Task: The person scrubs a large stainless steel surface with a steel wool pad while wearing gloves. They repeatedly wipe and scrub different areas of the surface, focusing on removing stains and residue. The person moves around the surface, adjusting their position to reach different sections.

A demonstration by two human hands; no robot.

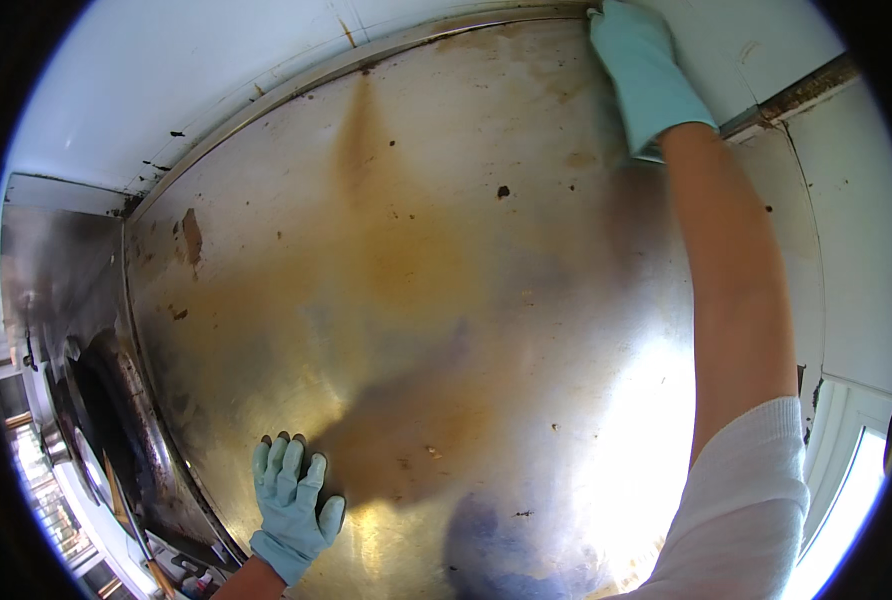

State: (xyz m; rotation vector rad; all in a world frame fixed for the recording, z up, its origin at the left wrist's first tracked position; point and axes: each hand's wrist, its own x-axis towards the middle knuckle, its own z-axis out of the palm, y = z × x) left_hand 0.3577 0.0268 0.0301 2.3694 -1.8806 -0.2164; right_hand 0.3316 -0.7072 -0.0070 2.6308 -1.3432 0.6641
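A large stainless steel panel (526,260) fills most of the view, with brown and yellow stains and dark specks. My left hand (291,505), in a pale green rubber glove with dirty fingertips, rests against its lower left part with the fingers spread. At the panel's upper right corner is my right hand (646,70), in a matching glove, my arm stretched far up. Its fingers look curled against the rim there; whatever they may hold is hidden.
A metal trim strip (366,62) edges the panel's top, below a pale wall (216,80). At left stand dark pans (106,410) and long wooden-handled tools (116,490). A bright window (851,510) shows at lower right. A rusty strip (796,98) crosses the right-hand wall.
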